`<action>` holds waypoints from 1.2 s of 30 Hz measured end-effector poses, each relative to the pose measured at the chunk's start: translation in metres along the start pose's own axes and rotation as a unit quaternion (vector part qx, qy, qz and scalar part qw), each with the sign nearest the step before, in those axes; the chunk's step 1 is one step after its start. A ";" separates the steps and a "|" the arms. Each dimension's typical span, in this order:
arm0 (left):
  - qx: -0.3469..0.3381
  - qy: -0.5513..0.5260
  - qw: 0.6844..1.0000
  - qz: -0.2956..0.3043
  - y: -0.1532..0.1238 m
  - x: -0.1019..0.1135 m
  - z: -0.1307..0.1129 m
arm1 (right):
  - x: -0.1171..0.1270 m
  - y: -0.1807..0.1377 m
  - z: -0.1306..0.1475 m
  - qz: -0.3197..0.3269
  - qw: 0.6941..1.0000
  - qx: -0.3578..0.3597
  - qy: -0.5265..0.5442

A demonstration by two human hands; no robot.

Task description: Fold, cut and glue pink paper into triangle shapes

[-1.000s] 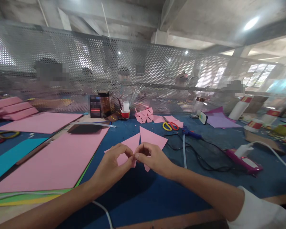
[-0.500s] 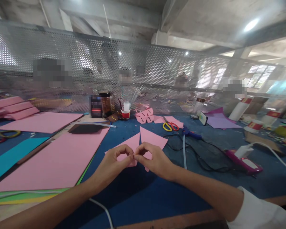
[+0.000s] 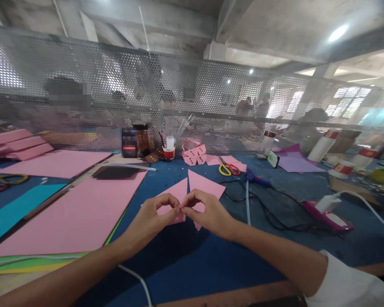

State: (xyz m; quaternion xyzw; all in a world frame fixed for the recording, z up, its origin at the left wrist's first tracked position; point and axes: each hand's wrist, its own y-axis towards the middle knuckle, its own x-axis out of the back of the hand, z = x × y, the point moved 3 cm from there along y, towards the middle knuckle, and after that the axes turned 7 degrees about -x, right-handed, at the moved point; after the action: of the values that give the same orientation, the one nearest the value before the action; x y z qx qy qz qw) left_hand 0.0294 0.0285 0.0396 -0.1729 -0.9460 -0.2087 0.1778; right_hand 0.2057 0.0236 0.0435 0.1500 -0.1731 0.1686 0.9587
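Two wing-like flaps of pink paper (image 3: 205,186) spread out in front of me, with a narrow gap between them at the top. My left hand (image 3: 163,209) pinches the paper near its centre, thumb against forefinger. Right beside it, my right hand (image 3: 202,211) pinches the same spot, fingertips nearly touching those of the left. The fingers cover the exact point they grip. Behind the hands lies a pink paper butterfly shape with black dots (image 3: 194,154). Scissors with yellow and red handles (image 3: 229,169) rest close to it.
A blue glue gun (image 3: 257,179) with a cord lies to the right, near a magenta power strip (image 3: 328,217). Large pink sheets (image 3: 67,213) cover the left side. A brown jar (image 3: 143,140) and a red-and-white cup (image 3: 168,152) stand at the back before a perforated metal screen (image 3: 195,85).
Both hands stay at the same place on the pink paper. The right fingers have shifted very slightly; otherwise the table looks the same.
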 end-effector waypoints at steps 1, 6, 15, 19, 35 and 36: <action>0.002 -0.002 1.000 0.002 0.000 0.000 0.000 | 0.000 0.000 0.000 -0.001 1.000 0.008 -0.010; 0.013 -0.020 1.000 0.012 0.001 -0.001 0.002 | 0.000 -0.002 -0.001 0.008 0.996 0.050 -0.068; 0.010 -0.002 1.000 0.005 0.002 0.001 0.008 | 0.000 0.000 -0.003 -0.009 0.997 0.054 -0.047; 0.016 0.002 1.000 0.017 0.002 0.002 0.009 | 0.001 0.000 -0.004 -0.009 0.999 0.030 -0.040; 0.016 -0.028 0.999 0.029 0.004 0.001 0.013 | 0.001 0.000 -0.008 -0.010 0.996 0.048 -0.080; 0.016 -0.025 0.999 0.028 0.005 0.001 0.014 | 0.001 0.000 -0.009 -0.011 0.997 0.042 -0.067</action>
State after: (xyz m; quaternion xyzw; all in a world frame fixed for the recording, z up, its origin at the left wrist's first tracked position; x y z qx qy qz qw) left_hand 0.0268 0.0389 0.0297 -0.2014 -0.9483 -0.1838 0.1624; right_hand 0.2092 0.0267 0.0363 0.2029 -0.2279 0.1549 0.9396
